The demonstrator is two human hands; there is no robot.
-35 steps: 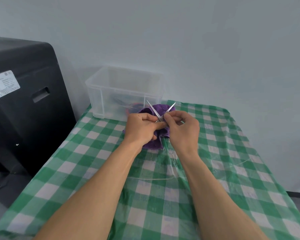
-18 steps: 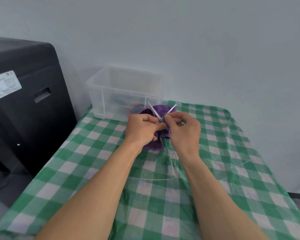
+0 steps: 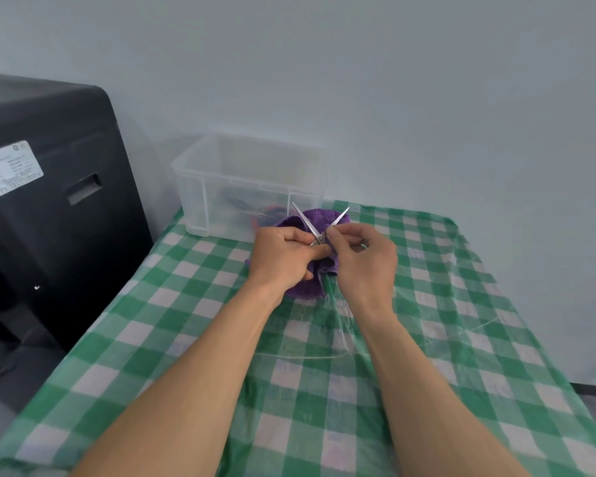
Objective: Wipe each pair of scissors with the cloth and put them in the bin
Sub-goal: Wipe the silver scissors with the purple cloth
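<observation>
Table (image 3: 172, 342) covered by green-and-white checked cloth under clear plastic sheet (image 3: 427, 325), sheet creased near centre. Translucent plastic bin (image 3: 200, 187) sits on far left corner, close to wall. Inside bin, dim shapes through wall: likely scissors (image 3: 252, 210) with coloured handles, blurred. Purple cloth (image 3: 305, 289) bunched just in front of bin, near its right end; lower edge seems to rest on table, contact partly hidden by hands. Near half of table bare.
</observation>
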